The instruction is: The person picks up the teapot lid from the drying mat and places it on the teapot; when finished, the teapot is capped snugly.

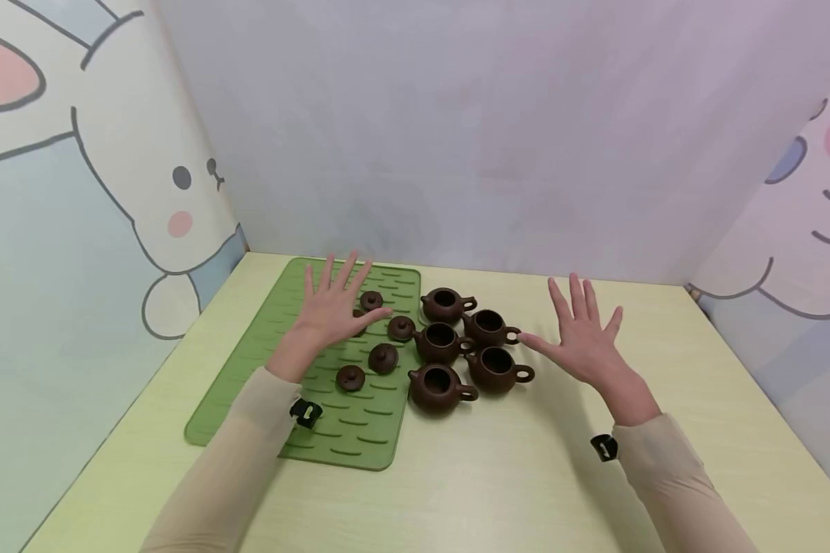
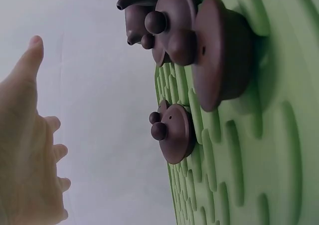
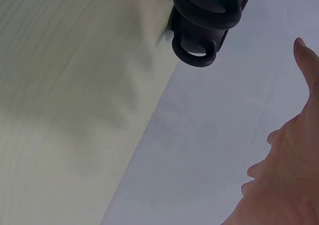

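Note:
My left hand (image 1: 330, 311) is spread above the green mat, fingers straight, holding nothing. Several dark brown teapot lids with round knobs lie on the mat around it; one lid (image 1: 350, 378) is nearest the front, and another lid (image 1: 371, 300) is at the back. The hand hides part of a further lid (image 1: 360, 323). In the left wrist view a lid (image 2: 219, 55) stands out close up. To the right of the lids stand several lidless brown teapots, among them a front teapot (image 1: 434, 389) and a right teapot (image 1: 496, 370). My right hand (image 1: 584, 342) hovers right of them, fingers spread, gripping nothing.
The green ridged mat (image 1: 332, 445) covers the left part of the pale wooden table (image 1: 498, 484). A plain back wall (image 1: 456, 138) rises behind the table. Side panels with cartoon drawings (image 1: 131, 153) stand left and right. Teapot handles point right.

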A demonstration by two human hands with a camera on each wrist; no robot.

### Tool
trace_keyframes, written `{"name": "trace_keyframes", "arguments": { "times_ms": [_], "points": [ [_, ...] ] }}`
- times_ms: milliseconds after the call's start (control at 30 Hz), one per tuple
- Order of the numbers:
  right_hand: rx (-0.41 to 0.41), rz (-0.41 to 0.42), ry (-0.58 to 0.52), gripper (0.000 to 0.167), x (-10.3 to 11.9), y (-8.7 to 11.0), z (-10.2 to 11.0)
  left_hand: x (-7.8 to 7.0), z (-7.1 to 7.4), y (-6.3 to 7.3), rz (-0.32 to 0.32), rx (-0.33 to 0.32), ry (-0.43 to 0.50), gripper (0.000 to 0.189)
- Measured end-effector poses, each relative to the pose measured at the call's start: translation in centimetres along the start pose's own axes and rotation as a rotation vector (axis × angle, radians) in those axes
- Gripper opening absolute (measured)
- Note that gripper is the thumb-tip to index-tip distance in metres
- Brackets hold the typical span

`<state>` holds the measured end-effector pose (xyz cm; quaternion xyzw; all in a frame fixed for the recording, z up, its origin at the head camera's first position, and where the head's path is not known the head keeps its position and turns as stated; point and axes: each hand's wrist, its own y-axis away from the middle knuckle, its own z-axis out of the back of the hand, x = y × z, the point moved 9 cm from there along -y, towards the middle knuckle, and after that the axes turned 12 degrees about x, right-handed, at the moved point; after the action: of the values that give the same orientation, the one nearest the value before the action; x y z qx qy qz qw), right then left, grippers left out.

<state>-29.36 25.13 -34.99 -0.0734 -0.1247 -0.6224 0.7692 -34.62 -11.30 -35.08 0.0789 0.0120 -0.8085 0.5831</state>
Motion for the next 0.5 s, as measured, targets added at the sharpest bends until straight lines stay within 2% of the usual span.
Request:
{"name": "trace_keyframes", "arguments": {
  "times_ms": [200, 500],
  "points": [
    [0.013, 0.012, -0.023, 0.104, 0.5, 0.2, -0.3, 0.2, -0.2, 0.5, -0.017, -0.004, 0.02, 0.099],
    [0.036, 0.035, -0.037, 0.106, 1.4, 0.6, -0.9, 0.5, -1.3, 1.3, -0.037, 0.053, 0.042, 0.096]
  ]
}}
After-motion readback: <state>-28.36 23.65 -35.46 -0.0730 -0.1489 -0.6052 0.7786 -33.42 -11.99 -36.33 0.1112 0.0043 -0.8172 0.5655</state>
